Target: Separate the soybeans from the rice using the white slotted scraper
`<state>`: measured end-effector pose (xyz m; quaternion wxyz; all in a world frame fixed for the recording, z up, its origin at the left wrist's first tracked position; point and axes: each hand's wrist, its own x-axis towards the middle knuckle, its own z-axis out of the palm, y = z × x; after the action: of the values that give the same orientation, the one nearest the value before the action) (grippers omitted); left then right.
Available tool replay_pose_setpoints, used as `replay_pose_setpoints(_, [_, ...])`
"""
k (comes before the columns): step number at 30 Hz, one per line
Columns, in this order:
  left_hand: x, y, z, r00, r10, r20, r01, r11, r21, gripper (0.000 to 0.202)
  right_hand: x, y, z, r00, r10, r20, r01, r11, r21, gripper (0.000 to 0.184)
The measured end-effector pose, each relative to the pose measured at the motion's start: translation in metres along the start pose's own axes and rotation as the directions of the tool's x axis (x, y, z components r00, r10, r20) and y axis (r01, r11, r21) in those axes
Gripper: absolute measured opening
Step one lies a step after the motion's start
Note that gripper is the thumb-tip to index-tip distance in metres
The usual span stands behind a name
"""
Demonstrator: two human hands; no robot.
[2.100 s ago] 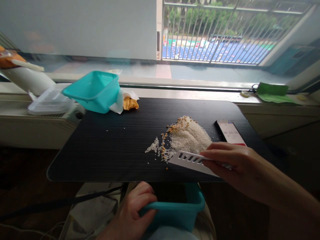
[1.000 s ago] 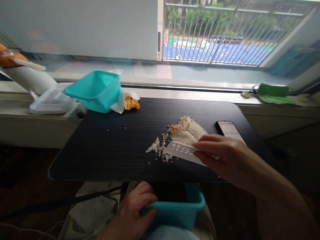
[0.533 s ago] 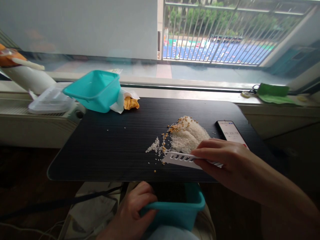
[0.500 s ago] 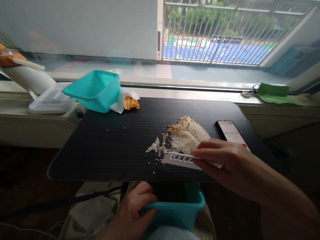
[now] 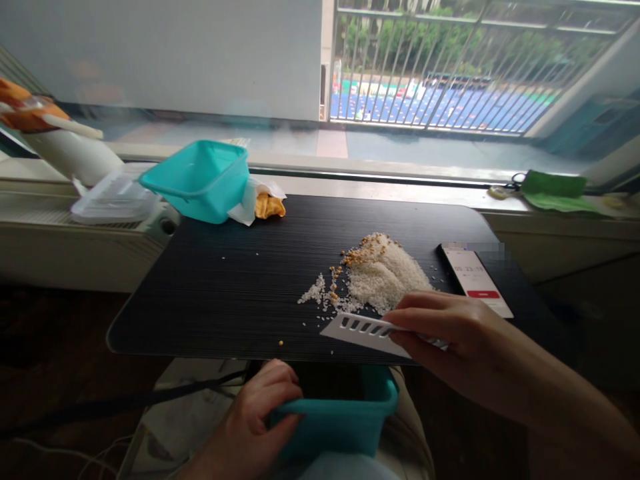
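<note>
My right hand (image 5: 440, 327) pinches a white slotted plastic scraper (image 5: 367, 333), its edge on the dark table just in front of a heap of white rice (image 5: 387, 277). Yellow kernels (image 5: 367, 250), perhaps corn or soybeans, lie over the heap's back left side. A few more kernels and loose rice grains (image 5: 315, 291) are scattered left of the heap. Below the table edge, my left hand (image 5: 267, 407) grips the rim of a teal plastic bin (image 5: 340, 420) on my lap. The bin's inside is dark, so its contents cannot be made out.
A phone (image 5: 473, 277) showing a timer lies on the table (image 5: 200, 300) at right. A second teal bin (image 5: 200, 183) stands at the back left beside an orange cloth (image 5: 270, 206). On the windowsill are a clear plastic lid (image 5: 117, 197) and a green cloth (image 5: 555, 190).
The scraper has drawn back slightly toward the near table edge, away from the heap. A single yellow kernel has shifted left. My left hand still grips the bin rim.
</note>
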<state>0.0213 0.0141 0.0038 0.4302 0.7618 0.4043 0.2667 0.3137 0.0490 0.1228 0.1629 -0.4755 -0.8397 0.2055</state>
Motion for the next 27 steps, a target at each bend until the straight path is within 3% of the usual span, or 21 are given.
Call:
replay_pose_setpoints(6, [-0.01, -0.009, -0.014, 0.998, -0.063, -0.023, 0.064, 0.998, 0.026, 0.02, 0.032, -0.028, 0.022, 0.998, -0.036, 0.049, 0.037, 0.999, -0.019, 0.022])
replay_pose_setpoints(13, [-0.019, -0.017, -0.03, 0.994, -0.021, -0.107, 0.026, 0.998, 0.049, 0.017, 0.068, -0.04, 0.036, 0.984, -0.118, 0.131, 0.128, 0.99, -0.067, 0.023])
replay_pose_setpoints(16, [-0.021, -0.02, -0.033, 0.992, 0.004, -0.126, 0.004, 0.998, 0.064, 0.014, 0.057, -0.042, 0.027, 0.96, -0.18, 0.215, 0.184, 0.983, 0.0, 0.026])
replay_pose_setpoints(18, [-0.022, -0.021, -0.033, 0.991, 0.03, -0.134, -0.021, 0.997, 0.071, 0.013, 0.042, -0.042, 0.021, 0.962, -0.159, 0.222, 0.157, 0.987, 0.029, 0.026])
replay_pose_setpoints(23, [-0.017, -0.016, -0.022, 0.994, 0.02, -0.103, -0.015, 0.999, 0.052, 0.015, 0.008, -0.033, 0.021, 0.998, -0.009, 0.06, 0.002, 0.994, 0.105, 0.025])
replay_pose_setpoints(27, [-0.005, -0.004, -0.005, 0.999, -0.051, 0.0, 0.051, 0.999, 0.008, 0.018, -0.003, -0.022, 0.034, 0.992, 0.123, 0.035, -0.128, 0.977, 0.173, 0.025])
